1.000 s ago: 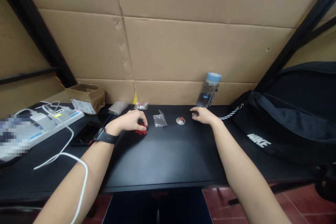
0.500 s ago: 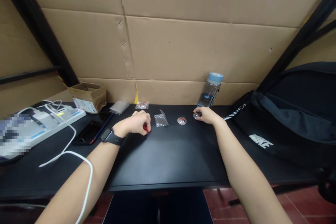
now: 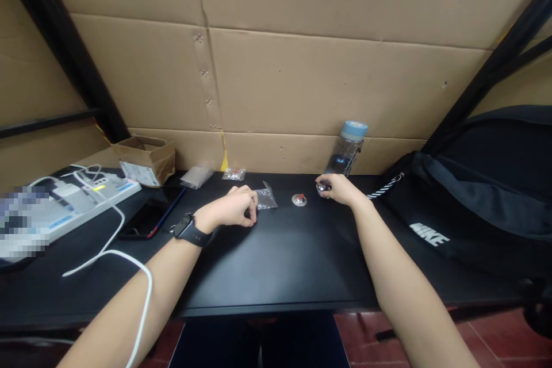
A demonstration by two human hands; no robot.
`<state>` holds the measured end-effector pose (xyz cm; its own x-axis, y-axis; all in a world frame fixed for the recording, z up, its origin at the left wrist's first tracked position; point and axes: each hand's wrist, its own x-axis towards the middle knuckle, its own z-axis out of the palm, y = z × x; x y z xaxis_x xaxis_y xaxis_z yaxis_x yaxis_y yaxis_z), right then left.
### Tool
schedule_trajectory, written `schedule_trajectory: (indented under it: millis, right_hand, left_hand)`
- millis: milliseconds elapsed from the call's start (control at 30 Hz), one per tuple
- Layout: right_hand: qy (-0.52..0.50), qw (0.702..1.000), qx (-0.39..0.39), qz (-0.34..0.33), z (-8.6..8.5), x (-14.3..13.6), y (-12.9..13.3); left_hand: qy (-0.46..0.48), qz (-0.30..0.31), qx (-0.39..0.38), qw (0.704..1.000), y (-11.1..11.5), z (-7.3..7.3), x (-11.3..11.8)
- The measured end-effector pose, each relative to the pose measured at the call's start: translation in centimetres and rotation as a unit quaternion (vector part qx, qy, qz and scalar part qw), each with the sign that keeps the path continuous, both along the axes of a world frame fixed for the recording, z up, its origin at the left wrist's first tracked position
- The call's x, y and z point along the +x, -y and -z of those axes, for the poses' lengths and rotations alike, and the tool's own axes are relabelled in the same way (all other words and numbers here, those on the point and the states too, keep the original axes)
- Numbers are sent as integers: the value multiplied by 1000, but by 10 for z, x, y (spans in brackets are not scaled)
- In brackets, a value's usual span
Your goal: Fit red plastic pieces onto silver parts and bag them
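Note:
My left hand (image 3: 239, 207) is closed, fingers curled down at the tabletop beside a small clear plastic bag (image 3: 266, 198). What its fingers hold, if anything, is hidden behind them. Between the thumb and fingers of my right hand (image 3: 340, 188) is a small shiny metal piece (image 3: 322, 187), held just in front of the water bottle (image 3: 342, 155). Between the two hands lies a round silver disc with a red part on top (image 3: 299, 200). A packet with a similar silver and red piece (image 3: 234, 174) rests at the back of the table.
On the left are a white power strip (image 3: 73, 210) with cables, a phone (image 3: 149, 218), an open cardboard box (image 3: 149, 158) and a stack of clear bags (image 3: 197, 176). A black backpack (image 3: 466, 195) fills the right side. Cardboard (image 3: 302, 80) walls the back.
My left hand has shifted right, towards the clear bag, and the red thing seen at its fingers before no longer shows. My right hand stays nearly in place, the metal piece turned slightly.

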<state>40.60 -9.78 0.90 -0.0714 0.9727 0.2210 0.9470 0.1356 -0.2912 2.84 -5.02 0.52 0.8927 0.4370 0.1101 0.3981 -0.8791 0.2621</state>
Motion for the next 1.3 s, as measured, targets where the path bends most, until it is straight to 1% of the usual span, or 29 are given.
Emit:
schedule_trajectory:
  millis: [100,200,267,533,633,833,967,1067,1167,1300]
  right_hand:
    - [-15,999,24,-31,-4,-8,2]
    - [-40,997,38,-47,-7,-14,5]
    - [-60,996,41,-55,-8,-17,6]
    - [-67,995,37,-62,-7,-18,4]
    - [-63,995,35,-64,-6,-18,3]
    - [-83,993,38,-69,-8,-20,6]
    - [-93,992,43,-73,-8,-21,7]
    - [-96,992,44,-73,-8,-21,6]
    - [-100,992,42,-71,-7,-21,5]
    - [-108,990,41,-75,-7,-22,6]
  left_hand:
    - [10,24,4,1000,10,-2,8]
    - [13,56,3,998,19,-2,15]
    - [14,66,5,998,22,-3,17]
    - [-7,34,21,999,16,-7,10]
    - [-19,35,14,999,17,-9,10]
    - [-2,39,9,999,17,-9,9]
    - [-6,34,2,999,16,-9,6]
    - [-23,19,3,1000,16,-10,5]
    - [-34,8,9,999,14,-9,4]
    - [-26,20,13,999,12,-4,5]
